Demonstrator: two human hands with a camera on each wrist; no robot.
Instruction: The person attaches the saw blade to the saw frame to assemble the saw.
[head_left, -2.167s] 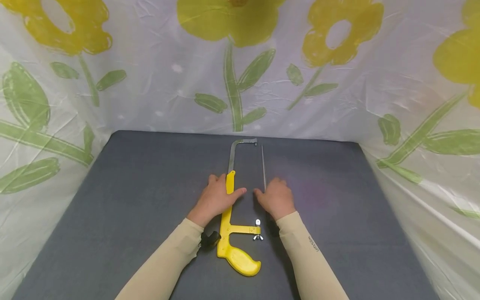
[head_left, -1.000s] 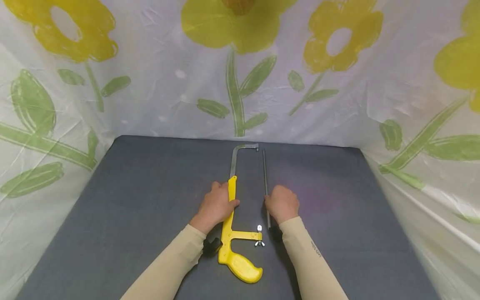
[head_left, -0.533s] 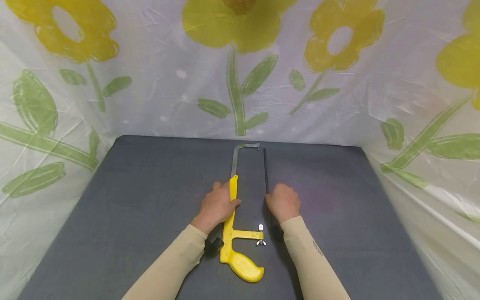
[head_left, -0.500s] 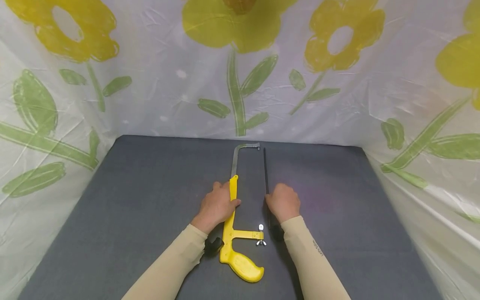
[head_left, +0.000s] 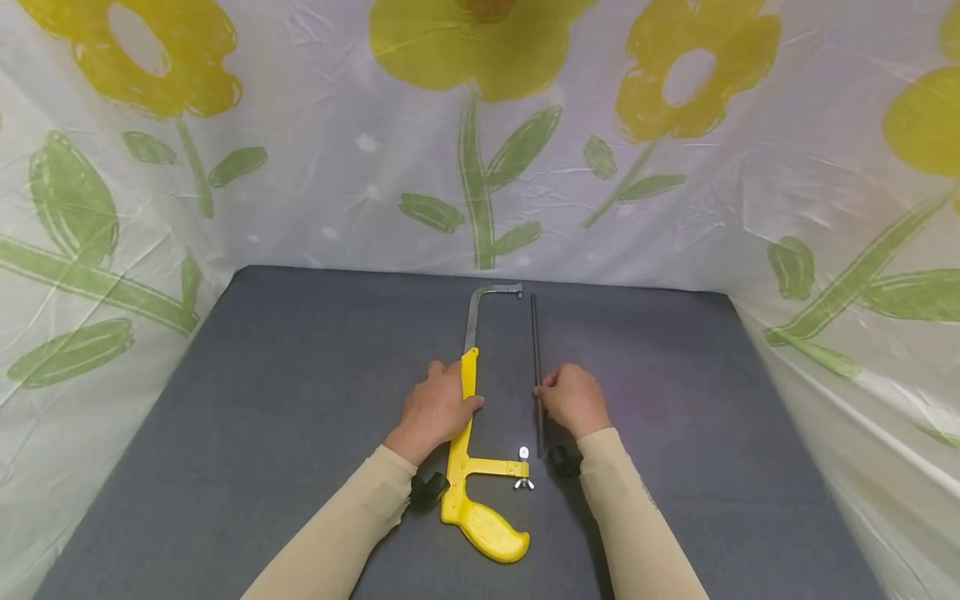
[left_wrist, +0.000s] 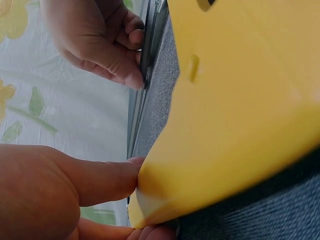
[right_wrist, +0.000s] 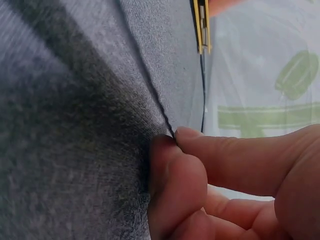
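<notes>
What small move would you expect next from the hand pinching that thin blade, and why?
Probably the right hand shifts the blade left toward the saw frame. The blade lies loose beside the frame, just off its far hook, while the left hand presses the yellow bar down. The wing nut end also looks unattached.

Surface: we see a dark grey table, cloth-like texture.
Frame: we've got a yellow hacksaw frame flat near the middle, metal end toward the far edge.
Blade: loose saw blade just right of the frame, parallel to it.
Hardware: wing nut on the frame's crossbar end, nearer the front edge.
</notes>
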